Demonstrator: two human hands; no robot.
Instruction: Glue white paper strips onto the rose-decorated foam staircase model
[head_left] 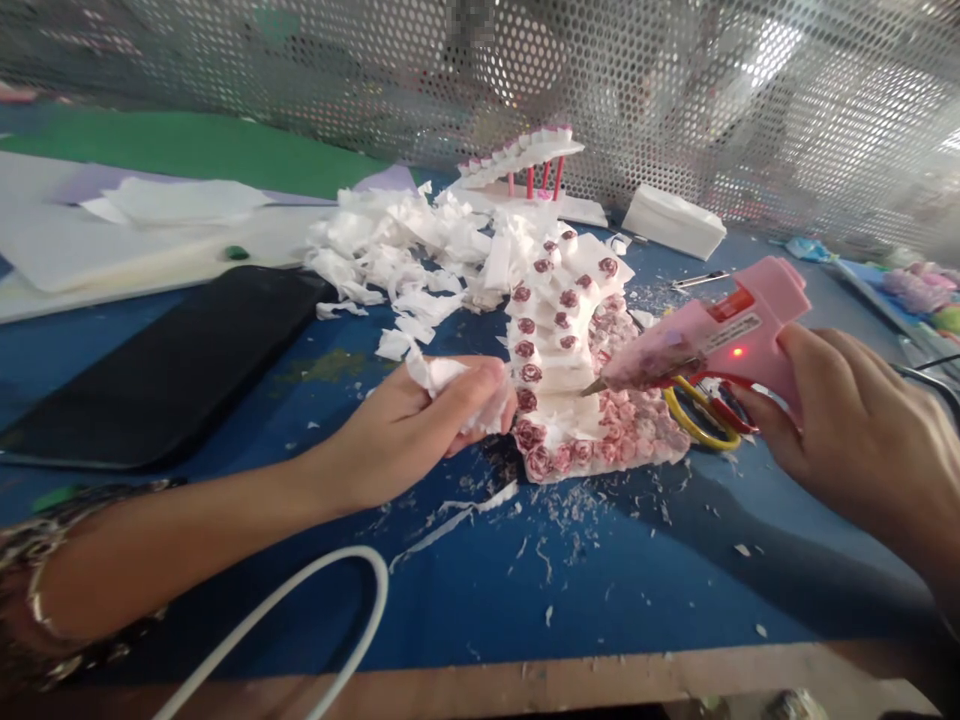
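My right hand point(862, 430) is wrapped round a pink hot glue gun point(709, 335) with a small red light lit on its side. The gun's metal nozzle is at a lower step of a small white model staircase point(562, 375); I cannot tell whether it touches. Dark pink rosettes run along both sides of the steps, and lighter pink roses point(577, 455) cover the base. Just left of the staircase, my left hand point(450, 410) is closed on a crumpled piece of white tissue paper point(435, 372). Part of that tissue is hidden by the fingers.
A heap of torn tissue point(405, 250) lies behind my left hand. A black phone-like slab point(172, 370) is at left, and yellow-and-red-handled scissors point(701, 425) lie under the glue gun. Another model staircase point(525, 160) stands near the perforated metal screen point(337, 90). A white cable point(300, 600) loops in front.
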